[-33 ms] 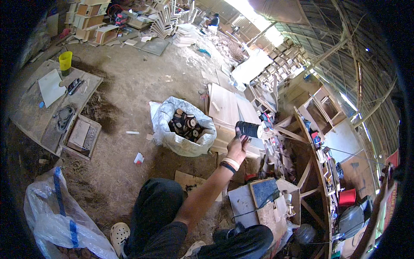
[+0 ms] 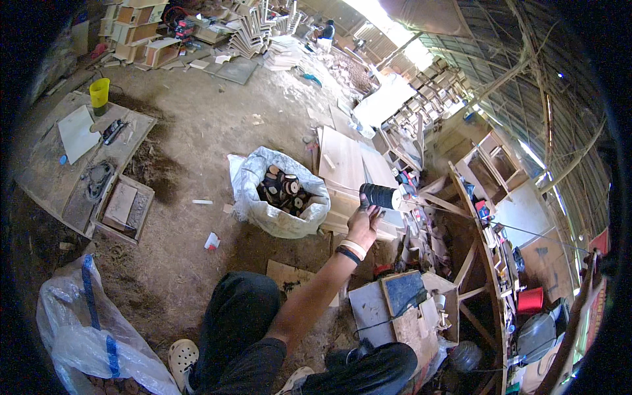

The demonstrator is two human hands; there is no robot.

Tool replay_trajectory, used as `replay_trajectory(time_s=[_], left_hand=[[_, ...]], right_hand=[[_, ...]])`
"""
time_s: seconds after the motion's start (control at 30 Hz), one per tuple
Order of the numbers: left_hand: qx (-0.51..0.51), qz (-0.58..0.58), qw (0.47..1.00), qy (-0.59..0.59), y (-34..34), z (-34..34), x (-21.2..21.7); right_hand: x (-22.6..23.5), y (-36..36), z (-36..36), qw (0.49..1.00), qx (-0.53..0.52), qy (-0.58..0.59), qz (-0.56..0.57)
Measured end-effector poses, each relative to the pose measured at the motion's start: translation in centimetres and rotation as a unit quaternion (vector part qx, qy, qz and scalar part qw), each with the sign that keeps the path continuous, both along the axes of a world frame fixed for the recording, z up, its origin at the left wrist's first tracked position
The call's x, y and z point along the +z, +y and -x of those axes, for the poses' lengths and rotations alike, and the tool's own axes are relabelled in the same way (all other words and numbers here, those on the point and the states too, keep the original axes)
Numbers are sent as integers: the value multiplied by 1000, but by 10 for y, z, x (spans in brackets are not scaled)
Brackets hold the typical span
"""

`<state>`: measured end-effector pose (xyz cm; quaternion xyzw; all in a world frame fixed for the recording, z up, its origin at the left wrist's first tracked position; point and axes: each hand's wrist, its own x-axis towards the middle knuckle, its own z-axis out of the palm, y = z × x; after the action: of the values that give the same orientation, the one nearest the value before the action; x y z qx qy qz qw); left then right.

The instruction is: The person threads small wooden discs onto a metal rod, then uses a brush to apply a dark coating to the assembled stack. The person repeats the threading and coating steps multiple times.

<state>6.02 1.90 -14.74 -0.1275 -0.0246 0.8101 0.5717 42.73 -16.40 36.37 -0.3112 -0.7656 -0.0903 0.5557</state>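
Observation:
My left hand point(image 2: 361, 230), reaching forward and right with blackened fingertips, is closed around the underside of a black ribbed roll point(image 2: 378, 197). The roll has a pale round end and looks like a stack of dark-edged discs. A thin line, cord or rod, runs out from both its ends. Just left of the hand, an open white sack point(image 2: 280, 227) holds several round wooden pieces point(image 2: 286, 187) with pale faces and dark rims. At the right rim a dim brown shape point(image 2: 590, 270) resembles my right forearm and hand; its fingers cannot be made out.
A low board point(image 2: 141, 125) at left carries a yellow cup point(image 2: 99, 93). A clear plastic bag point(image 2: 72, 316) lies at lower left. Flat boards point(image 2: 342, 158) lie beyond the sack. A cluttered wooden bench point(image 2: 477, 247) with a red container point(image 2: 530, 301) stands at right. Another person point(image 2: 326, 31) is far off.

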Motion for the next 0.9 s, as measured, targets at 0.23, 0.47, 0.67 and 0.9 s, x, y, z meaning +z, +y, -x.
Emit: replay_trajectory(time_s=[0.23, 0.47, 0.67, 0.9], left_hand=[[-7, -7, 998, -59, -8, 2, 15], [8, 21, 999, -26, 1, 16, 5], [-3, 9, 1000, -28, 21, 11, -19], [51, 80, 994, -57, 40, 33, -86]], right_hand=[[2, 1, -5, 995, -56, -71, -51], [-1, 3, -2, 994, 14, -99, -52], [-8, 1, 9, 995, 24, -81, -45], [-12, -5, 18, 996, 0, -80, -50]])
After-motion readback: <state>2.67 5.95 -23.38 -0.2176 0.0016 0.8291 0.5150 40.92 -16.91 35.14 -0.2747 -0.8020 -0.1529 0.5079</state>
